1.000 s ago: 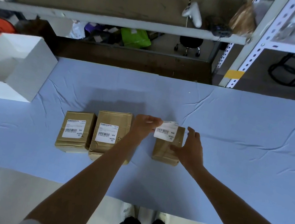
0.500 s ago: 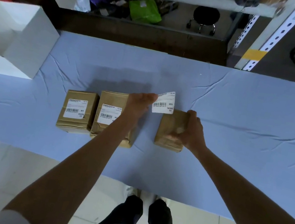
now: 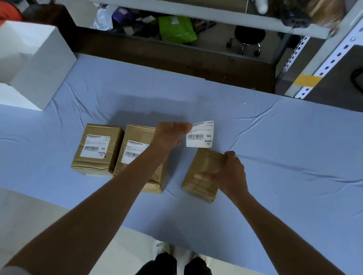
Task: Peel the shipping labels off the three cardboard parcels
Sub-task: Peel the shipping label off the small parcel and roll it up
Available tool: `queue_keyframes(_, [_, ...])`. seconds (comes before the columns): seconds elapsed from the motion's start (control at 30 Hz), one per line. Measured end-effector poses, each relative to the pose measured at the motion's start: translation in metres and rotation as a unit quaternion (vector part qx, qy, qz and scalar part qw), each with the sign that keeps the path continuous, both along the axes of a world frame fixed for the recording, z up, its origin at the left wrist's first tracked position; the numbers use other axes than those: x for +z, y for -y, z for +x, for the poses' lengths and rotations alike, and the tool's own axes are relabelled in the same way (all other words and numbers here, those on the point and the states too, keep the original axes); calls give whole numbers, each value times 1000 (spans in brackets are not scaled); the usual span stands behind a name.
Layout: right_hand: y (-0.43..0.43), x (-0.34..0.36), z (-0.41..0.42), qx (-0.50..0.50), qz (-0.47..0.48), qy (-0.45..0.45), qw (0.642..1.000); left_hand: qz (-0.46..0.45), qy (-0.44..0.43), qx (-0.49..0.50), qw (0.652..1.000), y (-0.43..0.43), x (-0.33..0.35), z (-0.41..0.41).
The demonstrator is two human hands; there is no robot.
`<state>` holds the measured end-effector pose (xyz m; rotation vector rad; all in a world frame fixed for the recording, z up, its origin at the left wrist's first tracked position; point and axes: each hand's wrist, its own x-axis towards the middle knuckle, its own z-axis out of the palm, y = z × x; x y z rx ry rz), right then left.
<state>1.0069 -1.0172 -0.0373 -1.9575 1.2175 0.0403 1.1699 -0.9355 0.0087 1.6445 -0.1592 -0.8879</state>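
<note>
The left hand (image 3: 169,133) pinches the peeled shipping label (image 3: 200,134) just above the bare right parcel (image 3: 203,174), which the right hand (image 3: 232,174) grips; two labelled parcels (image 3: 98,148) lie left on the table (image 3: 292,156)

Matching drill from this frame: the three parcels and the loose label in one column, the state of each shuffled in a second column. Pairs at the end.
Things:
1. left parcel
2. middle parcel
3. right parcel
4. peeled label

States:
A. pinched by the left hand
B. label on, fully in view
C. top bare, gripped by the right hand
D. label on, partly hidden

Pairs: 1-B, 2-D, 3-C, 4-A
</note>
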Motion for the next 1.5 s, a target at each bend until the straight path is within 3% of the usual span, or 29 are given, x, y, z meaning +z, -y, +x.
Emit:
queue_keyframes(0.07, [-7, -2, 4, 21, -3, -17, 1000, -6, 2, -3, 1000, -2, 1, 3])
queue_keyframes(0.23, [-4, -4, 7, 19, -30, 71, 997, -20, 9, -25, 999, -7, 2, 8])
queue_keyframes(0.4, [5, -1, -2, 34, -36, 100, 994, -26, 6, -29, 999, -5, 4, 7])
queue_keyframes(0.6, [-7, 3, 4, 15, -40, 42, 998, -28, 8, -38, 999, -5, 10, 7])
queue_keyframes(0.83, [0, 4, 6, 44, -82, 72, 993, -25, 21, -41, 999, -2, 17, 9])
queue_keyframes(1.07, [-13, 11, 7, 25, -47, -30, 998, -25, 17, -35, 999, -5, 19, 6])
queue_keyframes(1.27, [-12, 12, 6, 44, -95, 22, 994, -32, 19, -27, 999, -8, 25, 8])
queue_keyframes(1.5, [-5, 13, -2, 139, -8, -38, 990, -35, 16, -24, 999, -5, 25, 5])
